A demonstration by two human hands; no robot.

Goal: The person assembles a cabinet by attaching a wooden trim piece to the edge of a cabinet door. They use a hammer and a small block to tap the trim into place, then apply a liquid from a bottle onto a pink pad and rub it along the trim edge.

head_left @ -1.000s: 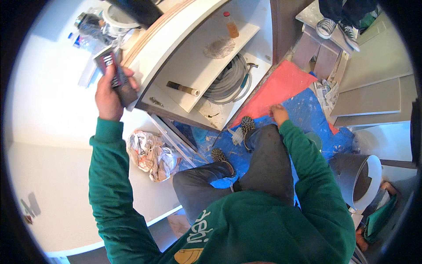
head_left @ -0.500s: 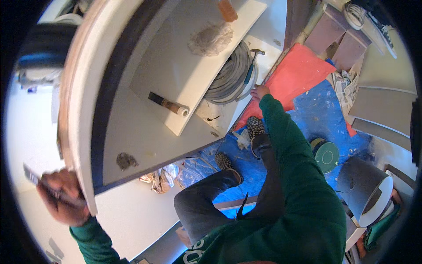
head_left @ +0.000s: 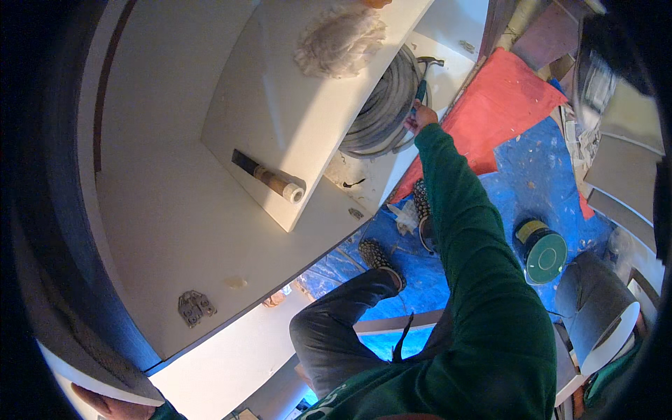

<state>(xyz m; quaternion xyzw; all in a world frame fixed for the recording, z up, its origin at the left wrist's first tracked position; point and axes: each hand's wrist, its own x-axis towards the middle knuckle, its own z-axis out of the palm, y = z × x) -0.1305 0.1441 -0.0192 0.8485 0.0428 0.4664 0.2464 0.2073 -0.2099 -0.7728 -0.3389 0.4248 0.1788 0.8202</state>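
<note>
My right hand (head_left: 422, 117) reaches into the lower part of a white cabinet. Its fingers are closed around the dark green handle of a hammer (head_left: 423, 78), whose metal head points away from me. Under and beside the hammer lies a coil of grey hose (head_left: 381, 105). At the lower left, my left hand (head_left: 112, 404) is at the rim of a white panel (head_left: 91, 374); that panel and the picture's edge hide its fingers. On the cabinet's inner board (head_left: 308, 147) rests a tool with a dark flat blade and brown handle (head_left: 269, 178).
A crumpled whitish cloth (head_left: 339, 42) lies on the board. Metal hinges (head_left: 196, 308) sit on the cabinet side. Red sheeting (head_left: 490, 112) and a blue tarp (head_left: 528, 168) cover the floor, with a green-lidded bucket (head_left: 544, 253) and a grey-white cylinder (head_left: 598, 308) at the right.
My right hand has moved from the cabinet's edge onto the hammer handle and closed on it. My left hand, which held a thin flat object, has dropped mostly out of sight. The view has shifted.
</note>
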